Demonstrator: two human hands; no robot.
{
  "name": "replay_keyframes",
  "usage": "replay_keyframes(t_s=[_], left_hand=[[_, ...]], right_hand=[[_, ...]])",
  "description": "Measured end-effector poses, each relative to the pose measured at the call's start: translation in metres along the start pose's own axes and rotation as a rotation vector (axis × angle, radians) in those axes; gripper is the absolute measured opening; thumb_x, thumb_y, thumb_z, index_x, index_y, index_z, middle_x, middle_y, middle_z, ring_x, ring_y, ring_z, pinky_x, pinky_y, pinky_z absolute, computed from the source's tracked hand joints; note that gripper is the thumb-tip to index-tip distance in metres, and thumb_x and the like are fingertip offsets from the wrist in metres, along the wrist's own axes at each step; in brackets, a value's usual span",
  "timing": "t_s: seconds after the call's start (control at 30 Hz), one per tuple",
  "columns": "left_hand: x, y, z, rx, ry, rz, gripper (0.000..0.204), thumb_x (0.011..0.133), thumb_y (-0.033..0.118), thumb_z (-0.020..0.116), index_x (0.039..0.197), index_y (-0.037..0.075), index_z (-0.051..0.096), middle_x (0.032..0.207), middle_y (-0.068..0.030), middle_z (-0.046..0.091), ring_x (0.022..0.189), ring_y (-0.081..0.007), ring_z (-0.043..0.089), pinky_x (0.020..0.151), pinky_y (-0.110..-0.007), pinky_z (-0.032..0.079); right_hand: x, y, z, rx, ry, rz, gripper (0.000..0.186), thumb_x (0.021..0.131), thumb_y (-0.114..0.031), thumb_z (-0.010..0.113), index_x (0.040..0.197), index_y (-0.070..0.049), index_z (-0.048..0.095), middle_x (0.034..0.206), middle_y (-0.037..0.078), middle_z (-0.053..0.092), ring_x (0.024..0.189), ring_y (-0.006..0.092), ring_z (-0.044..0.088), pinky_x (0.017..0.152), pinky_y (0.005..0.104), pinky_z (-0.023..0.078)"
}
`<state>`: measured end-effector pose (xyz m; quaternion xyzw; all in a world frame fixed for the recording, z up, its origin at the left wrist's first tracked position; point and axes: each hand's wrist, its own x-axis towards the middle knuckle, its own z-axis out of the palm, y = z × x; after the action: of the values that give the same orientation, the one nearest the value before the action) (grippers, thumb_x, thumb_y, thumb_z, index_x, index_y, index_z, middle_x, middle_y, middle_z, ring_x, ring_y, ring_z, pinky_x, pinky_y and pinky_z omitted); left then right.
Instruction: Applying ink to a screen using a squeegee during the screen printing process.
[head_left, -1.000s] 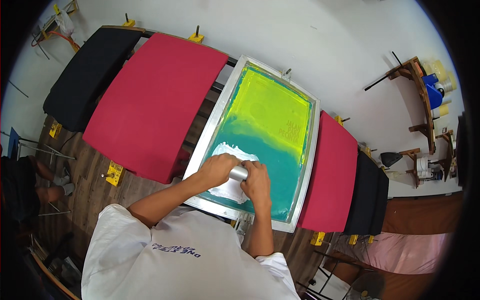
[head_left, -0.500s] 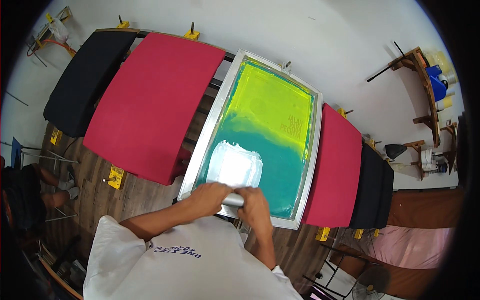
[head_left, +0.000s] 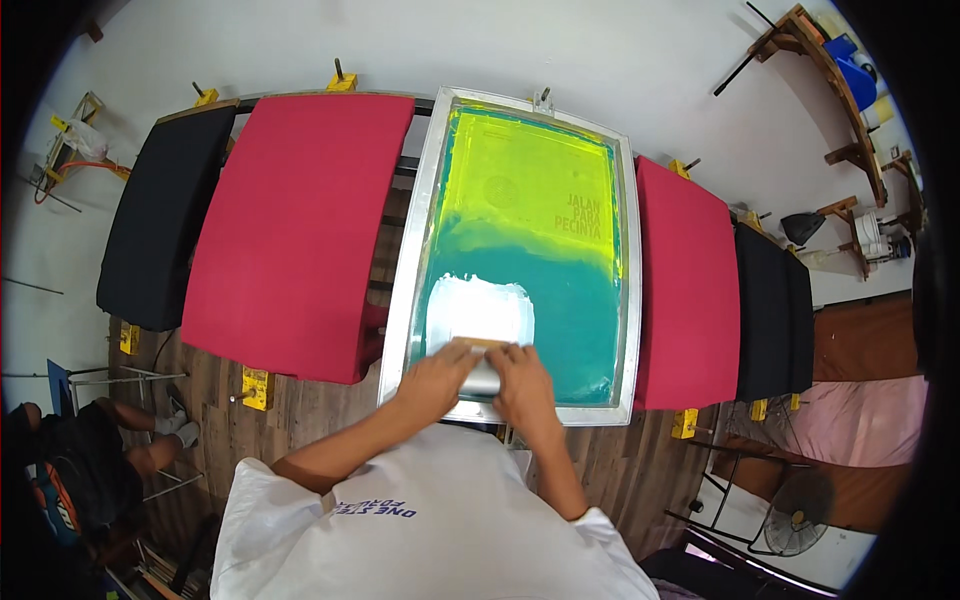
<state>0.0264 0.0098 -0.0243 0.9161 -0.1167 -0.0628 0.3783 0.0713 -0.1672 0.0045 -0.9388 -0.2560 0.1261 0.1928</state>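
now the squeegee [head_left: 484, 381] has slid toward our screen's [head_left: 415, 250] 6 o'clock, baring white ink [head_left: 480, 303]; left hand [head_left: 436, 383] and right hand [head_left: 524, 385] clamp fingers round it, this pull seemingly nearly spent.

A dark rack [head_left: 407, 165] carries red panels [head_left: 295, 235] and black panels [head_left: 168, 218].

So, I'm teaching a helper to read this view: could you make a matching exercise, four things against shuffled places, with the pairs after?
1. Squeegee
2. Frame
3. Fan
4. White ink

A. Toward the picture's lower right
B. In the left hand and right hand
C. Just beyond the hands, against teal ink
D. Between red panels

Pairs: 1-B; 2-D; 3-A; 4-C
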Motion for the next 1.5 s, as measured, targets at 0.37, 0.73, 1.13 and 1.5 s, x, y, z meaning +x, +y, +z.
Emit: replay_keyframes(t_s=[0.37,0.73,1.13,1.5], left_hand=[[0.052,-0.012,-0.029,0.033,0.013,-0.069,0.036,0.076,0.000,0.061,0.109,0.012,0.072,0.092,-0.0171,0.072,0.089,-0.0378,0.068,0.078,-0.048,0.055],[0.113,-0.033,-0.044,-0.008,-0.014,-0.187,0.028,0.071,-0.005,0.063,0.096,0.002,0.073,0.088,-0.0264,0.069,0.087,-0.0421,0.068,0.080,-0.048,0.054],[0.089,-0.030,-0.021,0.057,0.082,-0.151,0.036,0.070,-0.006,0.064,0.102,0.007,0.074,0.093,-0.0230,0.071,0.090,-0.0408,0.068,0.084,-0.046,0.054],[0.026,-0.010,0.003,0.085,0.063,-0.168,0.036,0.073,-0.005,0.063,0.104,0.008,0.074,0.092,-0.0244,0.071,0.092,-0.0403,0.068,0.085,-0.045,0.055]], right_hand=[[0.057,0.012,-0.024,-0.066,-0.047,-0.023,0.040,0.066,0.002,0.068,0.103,-0.011,0.071,0.096,0.016,0.067,0.093,0.0374,0.062,0.081,0.0450,0.053],[0.128,0.034,-0.024,-0.053,-0.112,0.120,0.033,0.067,-0.009,0.069,0.099,-0.013,0.075,0.092,0.017,0.072,0.088,0.0367,0.069,0.079,0.0443,0.057],[0.100,0.032,-0.008,-0.050,-0.047,0.102,0.038,0.065,-0.002,0.065,0.101,-0.009,0.074,0.091,0.020,0.072,0.086,0.0377,0.069,0.080,0.0429,0.056],[0.039,0.015,0.013,-0.099,-0.073,0.096,0.038,0.067,-0.004,0.066,0.103,-0.011,0.075,0.094,0.018,0.072,0.089,0.0359,0.069,0.082,0.0420,0.056]])
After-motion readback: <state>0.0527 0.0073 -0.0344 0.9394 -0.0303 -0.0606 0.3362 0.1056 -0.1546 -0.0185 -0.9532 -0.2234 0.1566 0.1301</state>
